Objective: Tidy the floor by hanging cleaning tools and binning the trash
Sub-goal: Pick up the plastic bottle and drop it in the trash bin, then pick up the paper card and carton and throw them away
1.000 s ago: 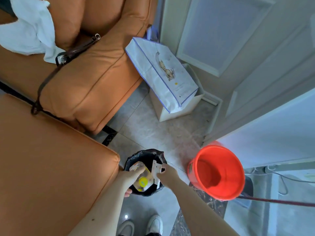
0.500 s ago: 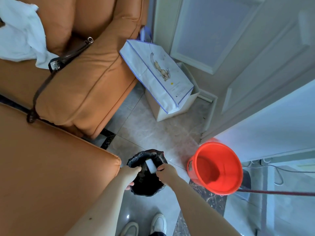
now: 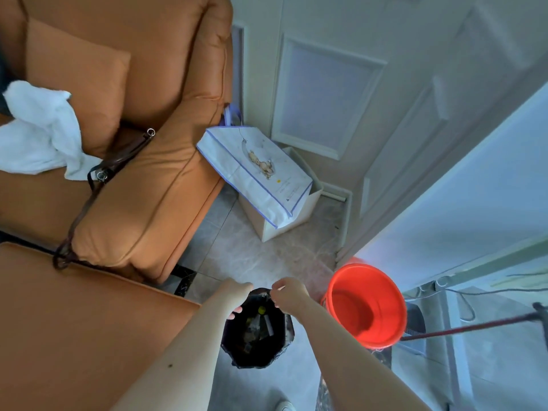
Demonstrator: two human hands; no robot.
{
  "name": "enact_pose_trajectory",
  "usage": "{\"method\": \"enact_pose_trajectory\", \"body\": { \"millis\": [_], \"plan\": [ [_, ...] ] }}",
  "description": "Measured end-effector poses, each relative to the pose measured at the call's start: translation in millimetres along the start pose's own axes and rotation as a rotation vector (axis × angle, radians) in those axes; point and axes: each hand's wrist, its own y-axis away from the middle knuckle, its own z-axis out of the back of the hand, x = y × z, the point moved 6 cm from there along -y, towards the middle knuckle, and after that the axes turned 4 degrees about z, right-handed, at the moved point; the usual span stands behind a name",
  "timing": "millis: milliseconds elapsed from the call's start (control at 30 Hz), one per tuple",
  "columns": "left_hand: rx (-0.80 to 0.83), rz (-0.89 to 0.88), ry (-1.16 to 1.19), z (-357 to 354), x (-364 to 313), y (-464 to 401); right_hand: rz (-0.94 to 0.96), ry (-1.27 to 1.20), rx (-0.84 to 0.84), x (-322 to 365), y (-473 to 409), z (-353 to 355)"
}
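A small bin lined with a black trash bag (image 3: 237,348) stands on the tiled floor below me. Trash (image 3: 261,321) lies inside it, including a yellow cap and a white piece. My left hand (image 3: 235,293) grips the bag's rim on the left side. My right hand (image 3: 289,295) pinches the rim on the right side, fingers closed on the plastic. Both hands hold the bag's mouth apart.
A red bucket (image 3: 367,304) stands just right of the bin, with a red mop handle (image 3: 474,326) running off to the right. An orange sofa (image 3: 133,203) fills the left. A white paper bag (image 3: 255,173) leans on a box by the door.
The white piece and the yellow-capped item that my hands held over the bin now lie inside it. Both hands moved to the bag's rim and pulled it wider.
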Motion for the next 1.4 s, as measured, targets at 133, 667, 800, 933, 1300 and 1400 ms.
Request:
{"method": "enact_pose_trajectory", "body": {
  "millis": [133, 667, 800, 933, 1300, 1400],
  "plan": [
    [0.010, -0.072, -0.036, 5, -25, 21, -0.010, -0.085, -0.079, 15, 19, 24],
    [0.028, -0.368, -0.236, -30, -136, 139, 0.012, -0.169, -0.375, 19, 137, 153],
    [0.042, -0.479, -0.362, -71, -151, 177, 0.012, -0.184, -0.425, -9, 178, 180],
    [0.087, -0.605, -0.495, -133, -161, 214, -0.059, -0.284, -0.529, -58, 224, 208],
    [0.308, -0.775, -0.801, -362, -103, 336, -0.290, -0.564, -0.782, -259, 398, 239],
    [0.395, -0.815, -0.876, -420, -70, 379, -0.338, -0.668, -0.877, -310, 458, 236]
  ]
}}
